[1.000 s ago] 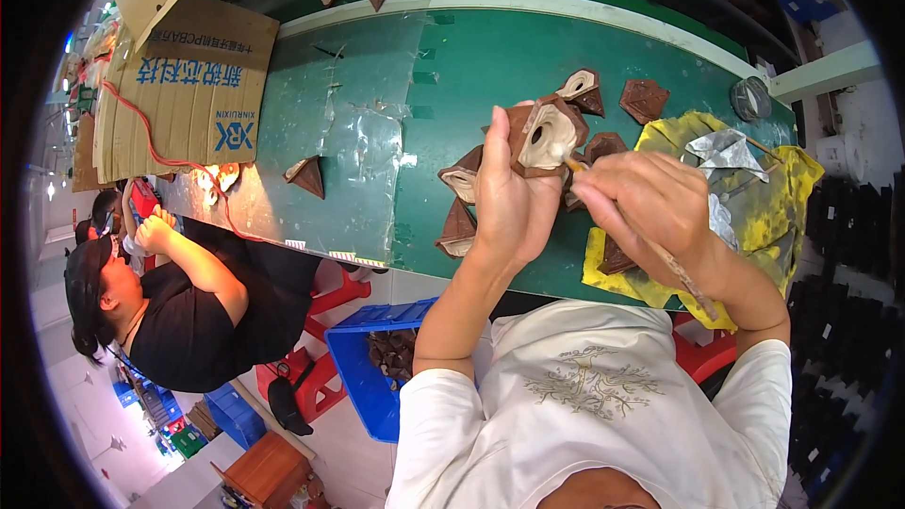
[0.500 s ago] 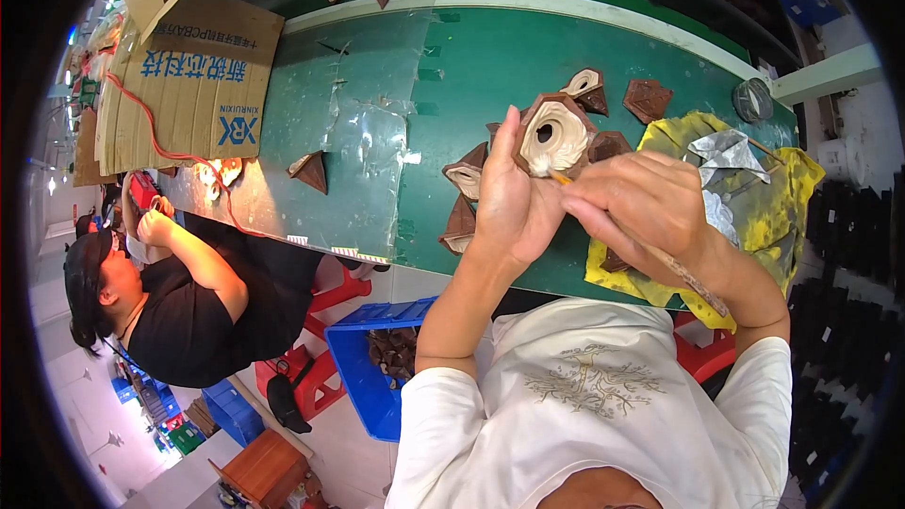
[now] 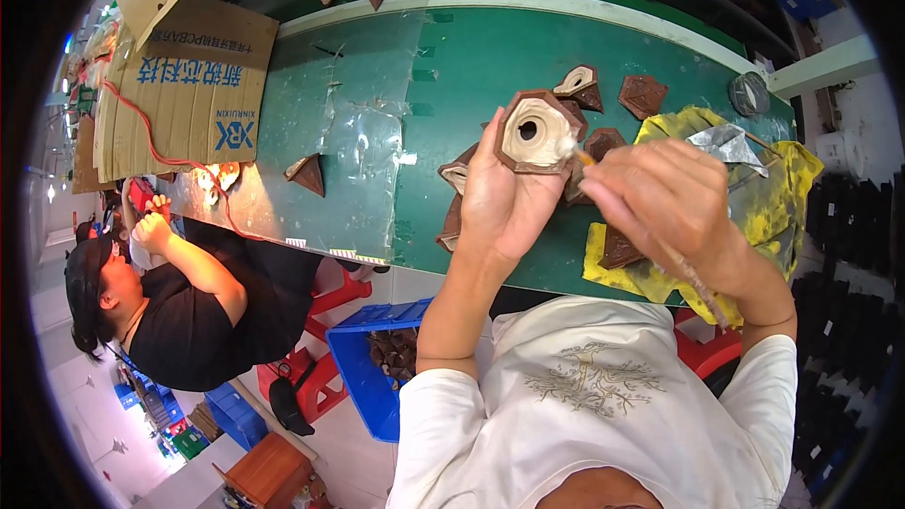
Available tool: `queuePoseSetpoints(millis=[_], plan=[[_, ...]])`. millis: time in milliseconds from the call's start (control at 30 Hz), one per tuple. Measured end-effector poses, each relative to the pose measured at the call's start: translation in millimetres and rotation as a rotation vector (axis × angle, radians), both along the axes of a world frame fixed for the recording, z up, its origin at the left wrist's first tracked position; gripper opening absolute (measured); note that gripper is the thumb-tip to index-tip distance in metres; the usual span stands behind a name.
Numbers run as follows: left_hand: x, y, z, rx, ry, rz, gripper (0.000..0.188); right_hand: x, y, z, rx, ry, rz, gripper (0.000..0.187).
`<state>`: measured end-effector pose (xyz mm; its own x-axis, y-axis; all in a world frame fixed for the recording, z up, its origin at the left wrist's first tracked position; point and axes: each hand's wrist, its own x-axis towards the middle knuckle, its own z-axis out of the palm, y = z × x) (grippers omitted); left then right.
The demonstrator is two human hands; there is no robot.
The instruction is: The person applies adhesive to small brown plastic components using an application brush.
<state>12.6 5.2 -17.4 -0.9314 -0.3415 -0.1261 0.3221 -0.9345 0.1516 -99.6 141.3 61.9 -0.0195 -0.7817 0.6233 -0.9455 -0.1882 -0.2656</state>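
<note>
Above the green table, the left hand grips a brown pot by its outer walls, looking rigid, light, perhaps brittle, while the right hand pinches a thin brush against its pale inside

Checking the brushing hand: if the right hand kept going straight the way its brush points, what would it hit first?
The right hand aims its brush leftward; the tip already seems to touch the cream face of the brown cone piece held by the left hand.
</note>
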Motion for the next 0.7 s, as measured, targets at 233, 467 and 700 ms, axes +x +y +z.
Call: queuePoseSetpoints(millis=[233, 467, 700], plan=[[-5, 14, 7, -0.026, 0.011, 0.010, 0.041, -3, -12, -4, -0.116, -0.064, -0.042, 0.020], [3, 12, 6, 0.027, -0.037, -0.048, 0.041, 16, -18, -14, -0.125, -0.142, 0.034, 0.018], [-1, 9, 5, 0.021, 0.000, -0.037, 0.040, 8, -20, -12, -0.095, -0.157, 0.109, 0.020]])
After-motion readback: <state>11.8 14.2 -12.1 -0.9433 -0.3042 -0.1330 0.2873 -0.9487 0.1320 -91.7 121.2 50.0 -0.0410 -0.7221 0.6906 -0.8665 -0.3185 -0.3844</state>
